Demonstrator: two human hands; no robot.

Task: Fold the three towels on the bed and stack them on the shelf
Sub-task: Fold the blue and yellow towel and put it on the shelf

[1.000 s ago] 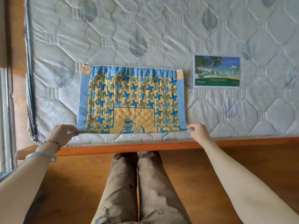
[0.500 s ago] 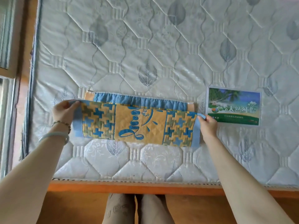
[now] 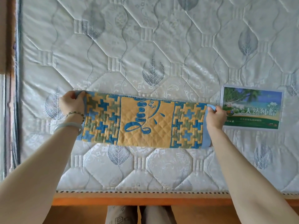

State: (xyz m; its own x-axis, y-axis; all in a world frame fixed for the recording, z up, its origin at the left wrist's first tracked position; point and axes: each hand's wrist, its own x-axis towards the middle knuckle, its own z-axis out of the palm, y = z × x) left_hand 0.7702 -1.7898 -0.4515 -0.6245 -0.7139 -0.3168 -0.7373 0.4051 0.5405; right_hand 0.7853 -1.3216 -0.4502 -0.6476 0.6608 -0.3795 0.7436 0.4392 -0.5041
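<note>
A blue, yellow and green patterned towel (image 3: 145, 122) lies folded in half lengthwise on the quilted mattress (image 3: 145, 46), as a long band with a yellow quilted panel in its middle. My left hand (image 3: 72, 103) pinches the towel's far left corners. At the far right corners, my right hand (image 3: 214, 116) pinches the blue edge. Both folded edges meet along the far side. No other towel and no shelf are in view.
A printed label (image 3: 252, 109) with a beach picture lies on the mattress just right of my right hand. The bed's wooden frame (image 3: 145, 201) runs along the near edge, with my legs below it. A window frame (image 3: 6, 110) stands at the left.
Both hands lifted the towel's near edge and carried it over to the far edge, folding the towel in half. The view has moved forward over the bed.
</note>
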